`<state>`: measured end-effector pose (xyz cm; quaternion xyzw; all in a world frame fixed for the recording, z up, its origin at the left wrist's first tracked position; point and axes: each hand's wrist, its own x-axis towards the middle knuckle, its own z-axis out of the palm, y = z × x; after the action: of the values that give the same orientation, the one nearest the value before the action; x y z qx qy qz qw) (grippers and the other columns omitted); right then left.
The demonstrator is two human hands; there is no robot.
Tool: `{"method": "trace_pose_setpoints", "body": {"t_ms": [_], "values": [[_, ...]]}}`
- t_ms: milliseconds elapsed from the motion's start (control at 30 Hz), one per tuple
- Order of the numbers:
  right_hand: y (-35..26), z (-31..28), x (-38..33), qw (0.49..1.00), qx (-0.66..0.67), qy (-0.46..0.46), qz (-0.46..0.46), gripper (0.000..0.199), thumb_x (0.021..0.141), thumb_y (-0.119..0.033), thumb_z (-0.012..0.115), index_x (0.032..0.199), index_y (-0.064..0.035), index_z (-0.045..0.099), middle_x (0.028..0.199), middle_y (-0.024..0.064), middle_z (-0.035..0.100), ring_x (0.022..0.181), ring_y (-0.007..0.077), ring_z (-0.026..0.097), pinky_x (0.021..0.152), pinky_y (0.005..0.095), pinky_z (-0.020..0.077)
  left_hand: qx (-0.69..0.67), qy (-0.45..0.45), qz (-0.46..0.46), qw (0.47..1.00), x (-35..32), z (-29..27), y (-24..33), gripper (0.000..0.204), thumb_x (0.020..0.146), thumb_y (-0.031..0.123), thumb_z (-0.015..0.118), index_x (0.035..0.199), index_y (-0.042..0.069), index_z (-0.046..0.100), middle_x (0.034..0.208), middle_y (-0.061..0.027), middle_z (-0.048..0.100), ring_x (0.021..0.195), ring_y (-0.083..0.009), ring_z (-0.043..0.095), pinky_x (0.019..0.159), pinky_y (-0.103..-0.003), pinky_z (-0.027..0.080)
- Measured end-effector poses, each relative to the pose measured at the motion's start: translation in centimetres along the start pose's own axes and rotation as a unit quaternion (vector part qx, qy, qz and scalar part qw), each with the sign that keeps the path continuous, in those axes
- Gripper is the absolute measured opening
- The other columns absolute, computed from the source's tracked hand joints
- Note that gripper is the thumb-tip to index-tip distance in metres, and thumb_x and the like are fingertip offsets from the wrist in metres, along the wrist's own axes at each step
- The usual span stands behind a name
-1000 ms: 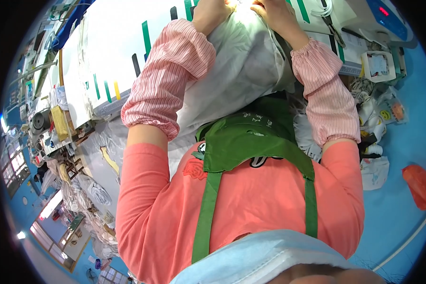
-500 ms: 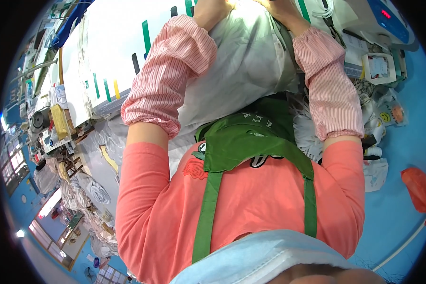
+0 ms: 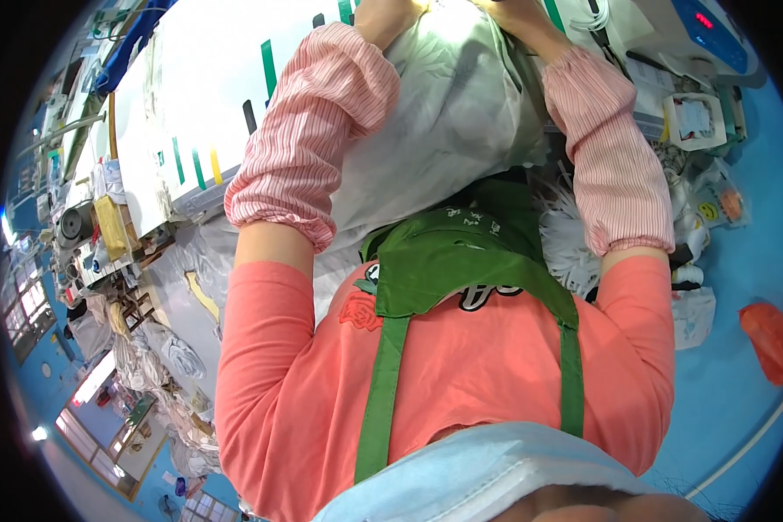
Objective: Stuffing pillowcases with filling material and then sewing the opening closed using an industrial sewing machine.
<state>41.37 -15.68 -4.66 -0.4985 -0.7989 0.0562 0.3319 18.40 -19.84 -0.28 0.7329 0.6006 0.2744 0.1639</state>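
Observation:
At the top edge, my left hand (image 3: 390, 19) and my right hand (image 3: 524, 21) are on either side of a brightly lit patch of white fabric (image 3: 444, 96). The upper border and the glare hide most of the fingers, so their grip cannot be made out. The fabric is spread in loose folds over the worktable's near edge and falls towards my green apron (image 3: 470, 261). Pink striped sleeve covers (image 3: 291, 148) reach up both forearms.
The white worktable (image 3: 209, 104) has green, black and yellow tape strips. At the right stand a blue-and-white machine (image 3: 713, 35) with a lit red display and a small white box (image 3: 696, 122). A red bag (image 3: 770, 344) hangs farther right. Bundled cloth (image 3: 139, 361) is heaped at the left.
Both hands stay at the lit fabric. My right forearm has shifted very slightly to the right, and the fabric's folds beside it differ a little.

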Motion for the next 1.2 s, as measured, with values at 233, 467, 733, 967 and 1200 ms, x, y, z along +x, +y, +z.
{"method": "trace_pose_setpoints", "body": {"t_ms": [233,467,733,967,1200], "values": [[-8.6,-5.4,-1.1,0.991,0.058,-0.116,0.040,0.019,0.080,-0.013,0.057,0.075,0.0042,0.064,0.076,0.0261,0.064,0.083,0.0436,0.063,0.071,0.0512,0.0476,-0.009,-0.017,-0.034,0.999,-0.5,-1.0,-0.1,0.023,0.078,0.016,0.069,0.077,-0.007,0.068,0.073,-0.0283,0.065,0.073,-0.0423,0.068,0.064,-0.048,0.051],[-2.6,0.3,-1.8,0.990,0.056,-0.038,0.126,0.024,0.083,-0.019,0.058,0.089,0.0028,0.066,0.097,0.0263,0.067,0.088,0.0425,0.063,0.074,0.0508,0.0474,0.001,-0.035,-0.041,0.999,-0.1,-0.7,0.2,0.022,0.079,0.015,0.066,0.077,-0.007,0.068,0.073,-0.0281,0.066,0.071,-0.0417,0.068,0.064,-0.047,0.051],[3.0,0.1,2.1,0.985,0.067,-0.157,0.004,0.020,0.081,-0.015,0.062,0.088,0.0030,0.067,0.085,0.0267,0.067,0.085,0.0426,0.064,0.075,0.0459,0.0493,0.001,-0.045,-0.041,0.998,0.8,-0.2,0.3,0.024,0.080,0.015,0.063,0.079,-0.008,0.069,0.075,-0.0293,0.066,0.073,-0.0417,0.068,0.066,-0.047,0.051],[-4.9,-3.3,1.1,0.979,0.133,-0.141,-0.059,0.026,0.076,-0.017,0.071,0.094,0.0022,0.067,0.087,0.0233,0.068,0.082,0.0409,0.065,0.075,0.0464,0.0519,0.025,-0.054,-0.083,0.995,-0.8,-1.0,-1.0,0.021,0.080,0.012,0.061,0.079,-0.008,0.069,0.076,-0.0305,0.065,0.074,-0.0424,0.068,0.068,-0.048,0.051],[-1.0,-1.0,0.5,0.987,0.020,-0.160,0.021,0.043,0.078,-0.022,0.072,0.103,0.0110,0.061,0.103,0.0310,0.064,0.098,0.0447,0.061,0.083,0.0464,0.0493,0.031,-0.020,0.002,0.999,-0.5,-0.3,0.0,0.017,0.079,0.005,0.061,0.084,-0.010,0.067,0.078,-0.0305,0.066,0.078,-0.0444,0.067,0.071,-0.048,0.052]]}}
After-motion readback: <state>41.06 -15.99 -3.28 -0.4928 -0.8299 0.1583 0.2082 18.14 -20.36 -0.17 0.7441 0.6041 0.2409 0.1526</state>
